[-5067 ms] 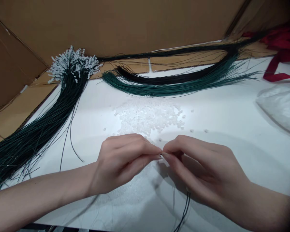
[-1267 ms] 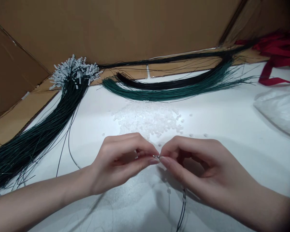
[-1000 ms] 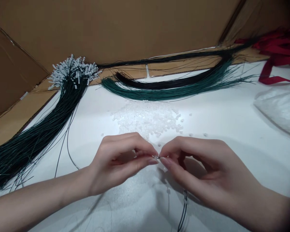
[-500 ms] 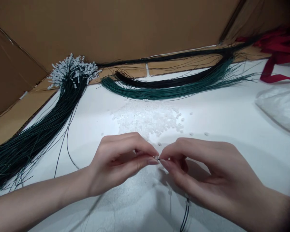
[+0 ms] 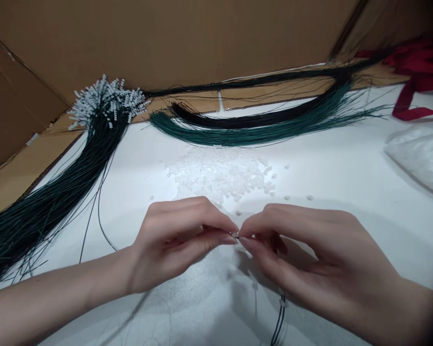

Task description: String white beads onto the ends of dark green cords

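My left hand (image 5: 182, 235) pinches a tiny pale bead (image 5: 234, 234) between thumb and forefinger. Thumb and forefinger of my right hand (image 5: 310, 254) are pressed together on a thin dark wire, and the two sets of fingertips almost meet. A speck of dark wire shows at the bead; most of it is hidden by my fingers. Below my right hand hangs a doubled dark strand (image 5: 277, 329) with a few pale beads (image 5: 282, 302) on it. Loose translucent beads (image 5: 220, 173) lie spread on the white surface just beyond my hands.
At left lies a thick bundle of dark green wires (image 5: 68, 187) with white beaded tips (image 5: 106, 103). A curved bundle of green and black wires (image 5: 252, 134) lies at the back, before a cardboard wall (image 5: 187, 43). Red ribbon (image 5: 418, 91) and a clear plastic bag (image 5: 420, 154) are at right.
The view has shifted very slightly. Both hands keep the same pinch, fingertip to fingertip, with hardly any movement.
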Action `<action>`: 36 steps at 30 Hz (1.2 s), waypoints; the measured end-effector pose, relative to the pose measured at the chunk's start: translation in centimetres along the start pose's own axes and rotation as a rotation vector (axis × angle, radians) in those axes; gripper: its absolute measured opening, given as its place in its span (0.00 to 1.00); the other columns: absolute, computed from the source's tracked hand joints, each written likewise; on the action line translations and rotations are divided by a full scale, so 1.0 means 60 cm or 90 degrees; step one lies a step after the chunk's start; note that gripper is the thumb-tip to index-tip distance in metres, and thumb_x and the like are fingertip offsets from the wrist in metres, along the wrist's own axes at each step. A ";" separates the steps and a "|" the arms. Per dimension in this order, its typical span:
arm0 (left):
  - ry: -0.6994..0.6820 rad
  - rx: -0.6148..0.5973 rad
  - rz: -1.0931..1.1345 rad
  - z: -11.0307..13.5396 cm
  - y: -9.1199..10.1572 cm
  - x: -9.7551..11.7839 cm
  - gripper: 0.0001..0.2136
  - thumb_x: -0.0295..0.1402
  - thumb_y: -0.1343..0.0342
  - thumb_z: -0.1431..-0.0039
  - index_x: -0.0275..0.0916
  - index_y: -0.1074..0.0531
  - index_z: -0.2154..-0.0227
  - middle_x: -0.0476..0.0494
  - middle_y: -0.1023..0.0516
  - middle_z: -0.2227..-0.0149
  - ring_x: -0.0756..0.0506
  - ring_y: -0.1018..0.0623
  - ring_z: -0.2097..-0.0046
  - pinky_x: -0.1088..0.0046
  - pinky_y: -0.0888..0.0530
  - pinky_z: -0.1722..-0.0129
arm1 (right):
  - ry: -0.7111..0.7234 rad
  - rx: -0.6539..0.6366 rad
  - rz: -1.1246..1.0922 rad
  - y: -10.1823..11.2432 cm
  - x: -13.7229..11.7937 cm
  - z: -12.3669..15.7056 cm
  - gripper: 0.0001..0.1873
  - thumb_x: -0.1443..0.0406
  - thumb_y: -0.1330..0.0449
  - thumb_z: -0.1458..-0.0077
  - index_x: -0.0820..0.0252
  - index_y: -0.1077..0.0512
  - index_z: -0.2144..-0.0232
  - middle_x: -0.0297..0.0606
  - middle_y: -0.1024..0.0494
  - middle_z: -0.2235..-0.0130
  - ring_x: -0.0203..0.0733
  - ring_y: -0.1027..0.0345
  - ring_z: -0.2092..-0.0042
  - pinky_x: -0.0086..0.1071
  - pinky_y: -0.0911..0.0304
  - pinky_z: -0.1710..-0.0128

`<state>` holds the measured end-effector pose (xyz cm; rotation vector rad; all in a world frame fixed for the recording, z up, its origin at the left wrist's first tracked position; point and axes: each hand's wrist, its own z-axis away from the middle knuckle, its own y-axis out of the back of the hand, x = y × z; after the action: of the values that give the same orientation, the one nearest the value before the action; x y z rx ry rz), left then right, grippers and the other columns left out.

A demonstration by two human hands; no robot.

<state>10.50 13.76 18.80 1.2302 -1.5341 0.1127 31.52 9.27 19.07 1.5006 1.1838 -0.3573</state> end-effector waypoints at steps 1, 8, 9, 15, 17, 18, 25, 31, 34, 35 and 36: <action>-0.005 -0.004 -0.008 0.000 0.000 0.001 0.08 0.21 0.39 0.42 0.35 0.23 0.60 0.44 0.20 0.67 0.50 0.22 0.67 0.76 0.25 0.68 | 0.000 0.001 -0.002 0.000 0.000 0.001 0.07 0.75 0.41 0.45 0.62 0.26 0.69 0.29 0.29 0.75 0.26 0.37 0.75 0.20 0.40 0.75; -0.014 -0.003 -0.014 0.000 0.003 -0.001 0.09 0.21 0.39 0.42 0.37 0.23 0.60 0.46 0.20 0.67 0.50 0.22 0.67 0.76 0.25 0.68 | -0.013 -0.004 -0.015 -0.001 0.002 0.000 0.07 0.74 0.42 0.44 0.60 0.27 0.70 0.29 0.29 0.76 0.27 0.37 0.76 0.21 0.40 0.76; -0.012 -0.003 -0.012 0.001 0.002 -0.002 0.09 0.21 0.39 0.42 0.37 0.23 0.60 0.46 0.20 0.67 0.51 0.22 0.67 0.76 0.25 0.68 | -0.014 -0.003 -0.016 -0.001 0.002 -0.001 0.07 0.74 0.42 0.44 0.60 0.28 0.70 0.29 0.29 0.76 0.27 0.37 0.76 0.22 0.40 0.76; -0.012 -0.013 -0.012 0.004 0.002 -0.002 0.08 0.19 0.40 0.42 0.34 0.24 0.60 0.45 0.21 0.67 0.51 0.22 0.66 0.77 0.26 0.67 | -0.009 0.001 -0.013 -0.003 0.001 -0.002 0.07 0.75 0.42 0.45 0.60 0.27 0.70 0.28 0.30 0.76 0.27 0.38 0.76 0.21 0.41 0.76; -0.015 -0.014 -0.018 0.002 0.002 -0.001 0.08 0.19 0.40 0.42 0.33 0.24 0.61 0.45 0.21 0.67 0.51 0.22 0.66 0.77 0.26 0.68 | -0.006 0.000 -0.008 -0.003 0.001 -0.001 0.07 0.76 0.41 0.45 0.61 0.27 0.70 0.28 0.30 0.76 0.26 0.38 0.76 0.20 0.41 0.76; -0.014 -0.016 -0.020 0.001 0.002 0.000 0.08 0.19 0.40 0.42 0.33 0.24 0.61 0.45 0.21 0.67 0.51 0.22 0.66 0.77 0.26 0.68 | -0.007 -0.003 -0.006 -0.003 0.001 -0.001 0.07 0.76 0.41 0.45 0.61 0.27 0.70 0.28 0.30 0.76 0.26 0.38 0.76 0.20 0.41 0.76; -0.027 -0.023 -0.031 0.000 0.003 0.001 0.08 0.19 0.41 0.42 0.34 0.24 0.60 0.43 0.20 0.67 0.49 0.21 0.66 0.75 0.24 0.67 | -0.012 -0.001 -0.006 -0.004 0.002 0.003 0.07 0.75 0.42 0.45 0.61 0.27 0.70 0.28 0.30 0.76 0.26 0.39 0.76 0.21 0.41 0.77; -0.042 -0.032 -0.050 0.000 0.003 0.004 0.08 0.20 0.44 0.39 0.35 0.24 0.60 0.42 0.20 0.67 0.49 0.21 0.66 0.76 0.24 0.68 | -0.014 0.003 -0.010 -0.004 -0.001 0.002 0.07 0.76 0.42 0.45 0.62 0.28 0.71 0.27 0.31 0.77 0.25 0.40 0.77 0.20 0.43 0.78; -0.058 -0.025 -0.065 -0.001 0.001 0.005 0.08 0.18 0.43 0.41 0.33 0.24 0.61 0.42 0.20 0.68 0.50 0.21 0.67 0.77 0.24 0.68 | -0.023 0.003 -0.007 -0.002 -0.003 0.001 0.07 0.75 0.42 0.45 0.62 0.28 0.71 0.27 0.31 0.77 0.25 0.40 0.77 0.19 0.43 0.78; -0.062 -0.022 -0.067 -0.001 0.000 0.004 0.07 0.18 0.43 0.41 0.32 0.24 0.62 0.42 0.20 0.68 0.50 0.21 0.68 0.77 0.24 0.69 | -0.026 0.000 -0.006 -0.003 -0.003 0.001 0.07 0.76 0.42 0.45 0.62 0.28 0.71 0.27 0.31 0.77 0.25 0.40 0.77 0.19 0.43 0.78; -0.063 -0.022 -0.068 0.000 0.000 0.004 0.07 0.18 0.43 0.41 0.31 0.24 0.62 0.41 0.20 0.69 0.50 0.22 0.68 0.77 0.24 0.69 | -0.028 -0.002 -0.005 -0.003 -0.003 0.001 0.07 0.76 0.42 0.45 0.62 0.28 0.71 0.27 0.32 0.77 0.25 0.41 0.77 0.19 0.43 0.78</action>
<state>10.54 13.63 18.99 1.3043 -1.5454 -0.0448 31.31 9.13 19.09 1.4783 1.1559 -0.3920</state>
